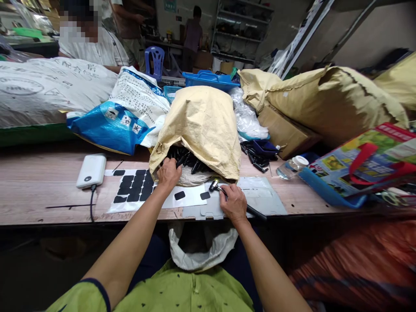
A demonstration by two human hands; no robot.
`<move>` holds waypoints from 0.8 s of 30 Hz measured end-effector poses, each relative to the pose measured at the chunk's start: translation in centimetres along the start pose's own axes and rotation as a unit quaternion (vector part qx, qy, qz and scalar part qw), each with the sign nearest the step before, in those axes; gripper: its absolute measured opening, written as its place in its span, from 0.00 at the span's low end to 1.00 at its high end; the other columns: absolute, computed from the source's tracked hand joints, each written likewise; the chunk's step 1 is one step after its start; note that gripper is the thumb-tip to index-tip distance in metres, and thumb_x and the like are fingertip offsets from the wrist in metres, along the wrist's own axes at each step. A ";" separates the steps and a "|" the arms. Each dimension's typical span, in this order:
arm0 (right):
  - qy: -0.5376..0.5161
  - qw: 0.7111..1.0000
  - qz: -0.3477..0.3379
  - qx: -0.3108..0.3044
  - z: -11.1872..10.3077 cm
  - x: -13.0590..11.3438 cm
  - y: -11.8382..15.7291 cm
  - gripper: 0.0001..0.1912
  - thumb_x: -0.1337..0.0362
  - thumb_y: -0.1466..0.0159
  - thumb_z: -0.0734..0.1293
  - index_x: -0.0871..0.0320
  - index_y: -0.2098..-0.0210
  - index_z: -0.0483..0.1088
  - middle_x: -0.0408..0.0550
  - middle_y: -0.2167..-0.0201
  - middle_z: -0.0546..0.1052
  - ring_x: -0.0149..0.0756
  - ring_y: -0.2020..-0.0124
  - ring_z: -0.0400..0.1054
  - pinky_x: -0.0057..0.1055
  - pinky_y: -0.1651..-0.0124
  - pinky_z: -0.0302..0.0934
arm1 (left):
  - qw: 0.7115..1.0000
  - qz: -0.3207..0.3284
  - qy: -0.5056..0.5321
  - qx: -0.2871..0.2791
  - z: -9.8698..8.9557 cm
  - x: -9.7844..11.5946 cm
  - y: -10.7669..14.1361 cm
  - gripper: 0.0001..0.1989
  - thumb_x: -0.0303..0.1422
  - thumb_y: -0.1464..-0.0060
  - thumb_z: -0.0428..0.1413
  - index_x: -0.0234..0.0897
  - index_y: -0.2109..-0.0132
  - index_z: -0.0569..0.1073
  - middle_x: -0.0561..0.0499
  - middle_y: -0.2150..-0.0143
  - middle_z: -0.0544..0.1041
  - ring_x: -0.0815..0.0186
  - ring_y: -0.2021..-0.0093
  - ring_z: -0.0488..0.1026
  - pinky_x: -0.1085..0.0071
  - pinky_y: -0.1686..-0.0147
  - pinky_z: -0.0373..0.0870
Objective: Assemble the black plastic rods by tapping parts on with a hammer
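My left hand (169, 174) is at the mouth of a cream woven sack (206, 117), its fingers curled among slim black plastic-looking pieces (196, 164) inside. What those fingers hold, if anything, is hidden. A small hammer (256, 212) lies under my right hand (234, 203), which is closed around its black handle; the metal head points left towards the sack. Under the hammer is a grey flat board (269, 197). Beside my left forearm, a white sheet (159, 202) carries rows of black rounded-square stickers (131, 185).
A white power bank (92, 171) with a cable stands at left. Blue-and-white (130, 112) and white sacks (48, 91) lie behind. To the right are more black pieces (256, 158), a clear jar (290, 167), a cardboard box (289, 132) and a colourful bag (364, 164). Other people are beyond the table.
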State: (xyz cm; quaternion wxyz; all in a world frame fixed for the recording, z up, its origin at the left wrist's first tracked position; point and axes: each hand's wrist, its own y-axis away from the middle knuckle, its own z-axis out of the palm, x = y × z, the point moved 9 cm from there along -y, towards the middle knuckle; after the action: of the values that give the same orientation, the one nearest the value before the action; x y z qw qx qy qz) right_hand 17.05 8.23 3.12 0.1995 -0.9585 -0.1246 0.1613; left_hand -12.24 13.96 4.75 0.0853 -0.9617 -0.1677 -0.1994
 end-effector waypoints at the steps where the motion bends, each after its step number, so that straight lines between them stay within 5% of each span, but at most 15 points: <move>1: 0.000 1.000 -0.001 0.001 0.0 0.0 0.0 0.11 0.63 0.34 0.66 0.54 0.54 0.75 0.48 0.61 0.73 0.40 0.57 0.63 0.34 0.53 0.55 | 1.000 0.023 0.012 0.010 -0.4 0.3 1.0 0.14 0.39 0.39 0.55 0.38 0.49 0.75 0.40 0.46 0.74 0.51 0.52 0.76 0.59 0.55 0.71; 3: 0.001 1.000 -0.003 0.002 0.0 0.0 -0.1 0.11 0.63 0.34 0.66 0.54 0.54 0.75 0.48 0.61 0.73 0.40 0.57 0.63 0.34 0.54 0.55 | 0.995 0.089 0.053 0.008 -0.6 1.3 3.3 0.13 0.39 0.39 0.56 0.39 0.50 0.75 0.43 0.49 0.75 0.55 0.54 0.76 0.62 0.56 0.70; 8: 0.003 1.000 -0.004 0.007 0.0 0.0 0.0 0.10 0.63 0.34 0.65 0.54 0.55 0.76 0.48 0.61 0.73 0.40 0.58 0.63 0.34 0.54 0.54 | 0.955 0.249 0.130 -0.098 1.8 3.5 8.3 0.08 0.35 0.41 0.59 0.40 0.55 0.76 0.48 0.56 0.77 0.59 0.52 0.73 0.66 0.53 0.69; 13: 0.005 1.000 -0.005 0.009 -0.1 -0.1 0.0 0.10 0.62 0.33 0.65 0.54 0.55 0.75 0.48 0.62 0.72 0.40 0.58 0.62 0.34 0.55 0.54 | 0.943 0.264 0.154 -0.134 3.5 3.0 8.5 0.10 0.36 0.42 0.60 0.41 0.54 0.78 0.49 0.57 0.75 0.59 0.52 0.72 0.65 0.53 0.68; 24: 0.009 1.000 -0.023 -0.008 0.2 0.2 -0.1 0.11 0.62 0.31 0.64 0.54 0.53 0.75 0.48 0.61 0.73 0.40 0.59 0.63 0.34 0.55 0.55 | 0.930 0.237 0.239 -0.151 3.7 1.9 7.6 0.09 0.35 0.48 0.64 0.39 0.58 0.78 0.51 0.61 0.76 0.61 0.57 0.72 0.67 0.57 0.67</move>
State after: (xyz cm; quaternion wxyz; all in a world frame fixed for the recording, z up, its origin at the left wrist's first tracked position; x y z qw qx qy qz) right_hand 17.10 8.42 2.94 0.1970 -0.9583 -0.1461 0.1468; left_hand -6.57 8.27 1.48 0.0217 -0.8990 0.1229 -0.4198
